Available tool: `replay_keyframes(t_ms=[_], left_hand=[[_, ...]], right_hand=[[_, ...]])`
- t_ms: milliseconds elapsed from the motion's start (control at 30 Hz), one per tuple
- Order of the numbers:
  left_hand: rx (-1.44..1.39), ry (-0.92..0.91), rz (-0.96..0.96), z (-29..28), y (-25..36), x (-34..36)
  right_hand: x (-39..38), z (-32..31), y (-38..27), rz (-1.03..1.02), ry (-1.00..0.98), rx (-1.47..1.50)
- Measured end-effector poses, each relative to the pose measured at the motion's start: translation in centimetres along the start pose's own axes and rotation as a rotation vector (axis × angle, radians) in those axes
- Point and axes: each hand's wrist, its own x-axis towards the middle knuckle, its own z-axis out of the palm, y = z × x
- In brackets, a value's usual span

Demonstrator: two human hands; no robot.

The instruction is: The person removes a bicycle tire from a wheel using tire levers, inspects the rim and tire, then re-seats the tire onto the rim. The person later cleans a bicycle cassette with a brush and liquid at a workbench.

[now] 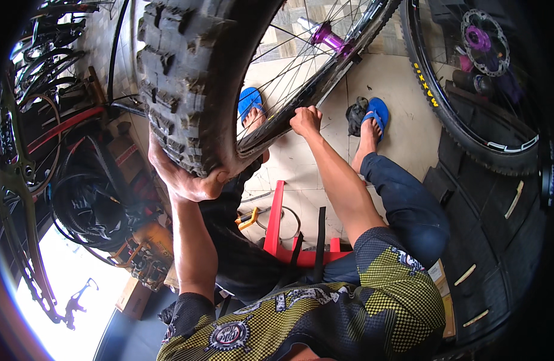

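A bicycle wheel with a wide, knobby black tire (190,78) stands tilted in front of me, close to the camera. Thin black spokes run to its purple hub (331,40). My left hand (190,171) is wrapped round the lower part of the tire, thumb on the near sidewall and fingers behind the tread. On the wheel's right side, my right hand (306,120) is closed against the edge of tire and rim. What its curled fingers hold there is too hidden to make out.
A second wheel (454,114) with a brake disc (485,42) stands at the right, above black ribbed matting (487,240). A red stool (276,216) is between my legs, near a yellow-handled tool (248,219). Bicycle frames (18,162) and coiled tubes (87,204) crowd the left.
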Motion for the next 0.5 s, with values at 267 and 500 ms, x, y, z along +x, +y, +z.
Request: replay_keyframes(t_ms=[267,500], left_hand=[[0.015,-0.032,0.060,1.4,2.2,0.1],[0.076,-0.076,0.129,0.9,2.0,-0.5]], right_hand=[[-2.7,0.7,-1.9,-0.315,-0.324,0.087],[-7.1,0.8,-3.3,-0.262,-0.722,0.718]])
